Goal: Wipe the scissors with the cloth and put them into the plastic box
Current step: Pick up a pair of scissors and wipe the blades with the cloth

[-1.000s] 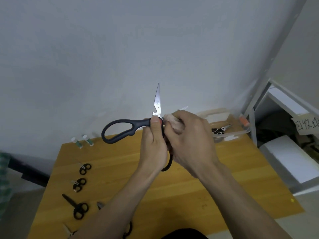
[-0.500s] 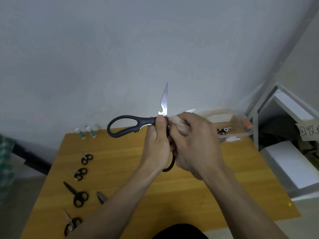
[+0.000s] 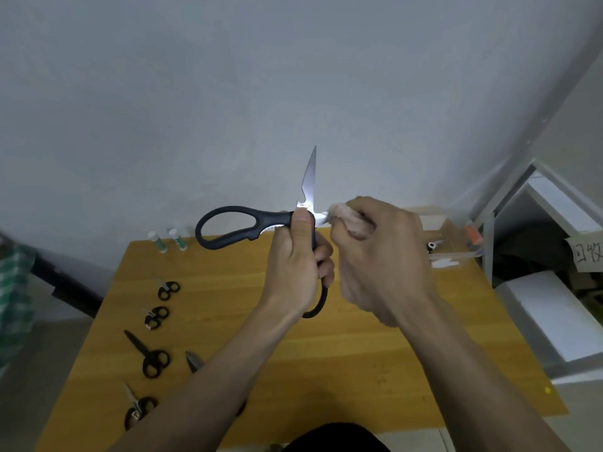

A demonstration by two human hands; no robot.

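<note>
Both of your hands were busy above the wooden table (image 3: 359,370), well apart from its surface. Your left hand (image 3: 295,272) gripped the large scissors (image 3: 248,223) close to the pivot, fingers curled round the lower handle and the thumb pressed on the joint; I think you held them there so the opened blades stayed steady while you cleaned. Your right hand (image 3: 385,256) pinched the cloth (image 3: 342,215) round the second blade, which it hid almost fully, probably so that the fabric touched both faces of the metal. The scissors were spread wide: one shiny pointed blade stood upward, one black loop handle pointed to your left. The plastic box (image 3: 456,252) waited at the far right corner, with some scissors already inside. Smaller scissors (image 3: 153,360) lay in a row at your left.
</note>
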